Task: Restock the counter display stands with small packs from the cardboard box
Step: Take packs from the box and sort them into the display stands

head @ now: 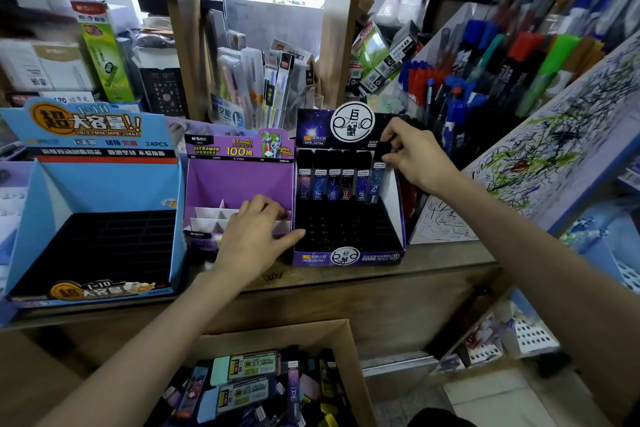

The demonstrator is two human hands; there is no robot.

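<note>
Stationery shop desk (433, 262), my right hand (417, 154) pinching a small pack (378, 180) in the back row of the constellation stand (394, 218), my left hand (254, 236) resting flat, empty, on the purple stand (225, 184).

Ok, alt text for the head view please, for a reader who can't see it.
The right hand pinches a small dark pack at the back row of the dark display stand, beside five others. The left hand rests on the purple stand; the cardboard box of packs sits below.

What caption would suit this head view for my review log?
Right hand pinches a small pack at the back row of the dark display stand; left hand rests on the purple stand.
</note>
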